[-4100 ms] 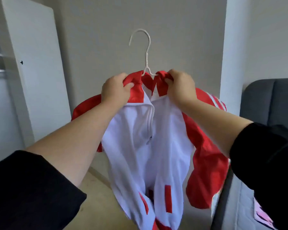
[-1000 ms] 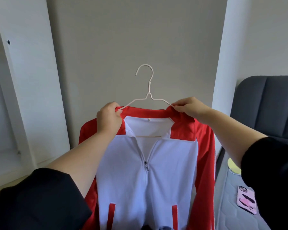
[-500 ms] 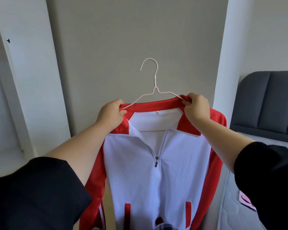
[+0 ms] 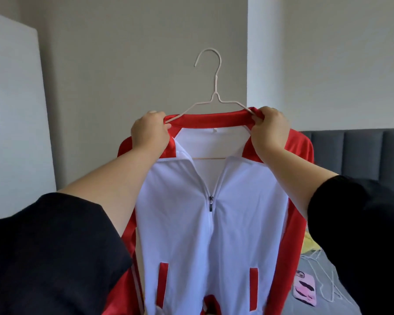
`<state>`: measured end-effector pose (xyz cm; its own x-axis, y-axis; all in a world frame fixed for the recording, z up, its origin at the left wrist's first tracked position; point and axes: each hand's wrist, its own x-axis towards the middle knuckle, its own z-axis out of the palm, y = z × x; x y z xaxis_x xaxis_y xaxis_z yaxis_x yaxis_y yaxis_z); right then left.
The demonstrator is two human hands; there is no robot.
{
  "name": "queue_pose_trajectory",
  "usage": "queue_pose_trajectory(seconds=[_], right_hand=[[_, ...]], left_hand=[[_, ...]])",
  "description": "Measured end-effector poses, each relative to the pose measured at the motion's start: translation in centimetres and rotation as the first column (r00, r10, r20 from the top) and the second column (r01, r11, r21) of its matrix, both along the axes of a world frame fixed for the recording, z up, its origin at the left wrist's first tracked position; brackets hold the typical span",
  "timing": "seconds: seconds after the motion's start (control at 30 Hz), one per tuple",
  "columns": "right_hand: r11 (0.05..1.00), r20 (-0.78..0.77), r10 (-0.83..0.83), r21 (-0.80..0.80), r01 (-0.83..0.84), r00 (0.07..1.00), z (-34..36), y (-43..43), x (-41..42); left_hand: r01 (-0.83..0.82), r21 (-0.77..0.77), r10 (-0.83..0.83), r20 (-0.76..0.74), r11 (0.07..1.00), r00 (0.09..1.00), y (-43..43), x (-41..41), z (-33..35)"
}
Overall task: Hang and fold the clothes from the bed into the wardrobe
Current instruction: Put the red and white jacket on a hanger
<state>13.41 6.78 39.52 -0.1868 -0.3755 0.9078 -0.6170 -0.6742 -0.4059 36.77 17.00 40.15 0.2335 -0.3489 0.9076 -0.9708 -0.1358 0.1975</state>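
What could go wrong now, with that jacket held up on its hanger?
Left hand and right hand both grip the jacket collar; the hanger hook is unheld. Freeing one to take it might tilt things and shed a shoulder. The zip is open at the top, easing such a slip.

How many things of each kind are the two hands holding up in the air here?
Red-and-white zip-up jacket: 1
White wire hanger: 1
Total: 2, both gripped at the collar by the left hand and the right hand.
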Motion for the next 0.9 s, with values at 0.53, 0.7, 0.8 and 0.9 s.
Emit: queue_pose_trajectory(seconds=[0.53,0.7,0.8,0.9], right_hand=[[0.91,0.036,-0.362,-0.204,0.361,0.932,7.8,5.6,-15.3],[0.915,-0.05,-0.403,-0.047,0.401,0.914,-0.2,1.9,-18.1],[0.905,-0.105,-0.414,0.06,0.421,0.904,-6.4,-0.8,-19.5],[0.901,-0.14,-0.387,0.152,0.406,0.911,-12.9,-3.2,-20.9]], left_hand=[[0.188,-0.119,-0.19,-0.002,0.975,0.982,-1.3,-14.3,6.0],[0.252,0.027,-0.25,-0.052,0.967,0.967,-6.2,-17.0,-1.6],[0.281,0.131,-0.269,-0.101,0.951,0.958,-9.4,-18.5,-7.6],[0.315,0.234,-0.284,-0.154,0.92,0.946,-12.4,-19.9,-13.9]])
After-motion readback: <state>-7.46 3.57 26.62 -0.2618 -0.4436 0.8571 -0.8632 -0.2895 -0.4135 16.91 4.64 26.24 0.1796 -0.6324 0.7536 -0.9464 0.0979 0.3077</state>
